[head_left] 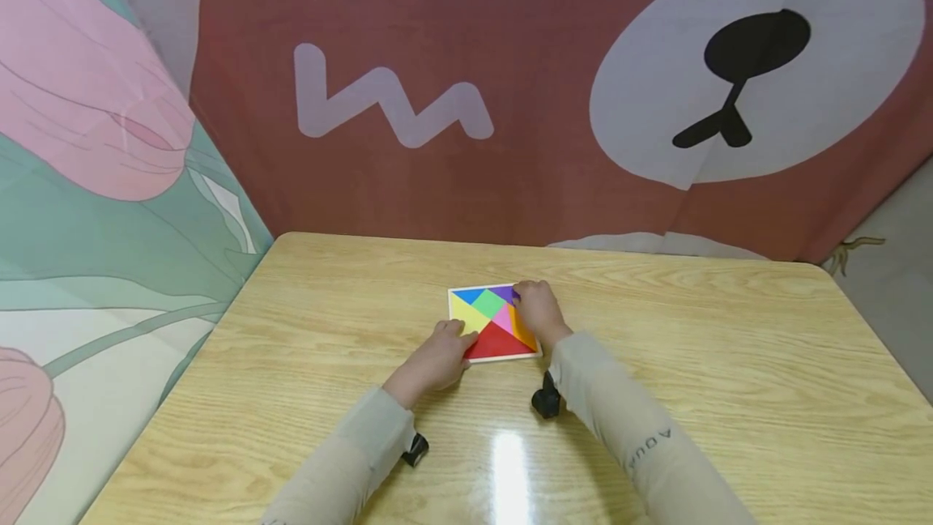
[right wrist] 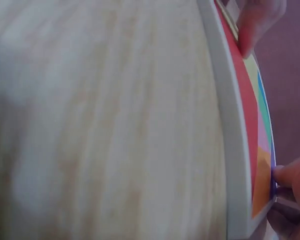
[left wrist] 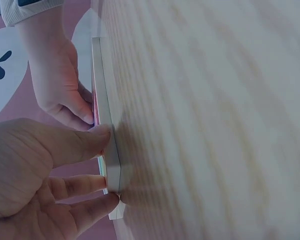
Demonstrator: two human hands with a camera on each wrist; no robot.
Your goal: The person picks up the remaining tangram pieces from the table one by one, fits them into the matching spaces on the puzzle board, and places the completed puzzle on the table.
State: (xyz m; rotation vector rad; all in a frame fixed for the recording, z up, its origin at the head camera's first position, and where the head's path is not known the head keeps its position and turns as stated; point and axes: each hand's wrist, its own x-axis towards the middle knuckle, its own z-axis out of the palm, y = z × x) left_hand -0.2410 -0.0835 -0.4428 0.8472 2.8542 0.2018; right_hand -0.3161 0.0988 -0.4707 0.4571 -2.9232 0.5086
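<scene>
A square tangram puzzle (head_left: pixel 492 306), its coloured pieces filling a shallow white tray (head_left: pixel 505 360), lies on the wooden table. Red, yellow, green, blue, pink, orange and purple pieces show. My left hand (head_left: pixel 437 355) grips the tray's near left corner; in the left wrist view its thumb (left wrist: pixel 92 142) lies at the near rim and two fingers reach the left side. At the far right, my right hand (head_left: pixel 539 310) pinches the tray edge beside the purple piece (right wrist: pixel 273 172). In the right wrist view one fingertip lies on that piece, another outside the rim.
The light wood table (head_left: pixel 350 290) stretches around the puzzle. Behind it hangs a cloth (head_left: pixel 437 185) printed with a bear face, and a flowered one (head_left: pixel 109 249) is on the left. Small black devices (head_left: pixel 547 397) are fixed at both sleeve cuffs.
</scene>
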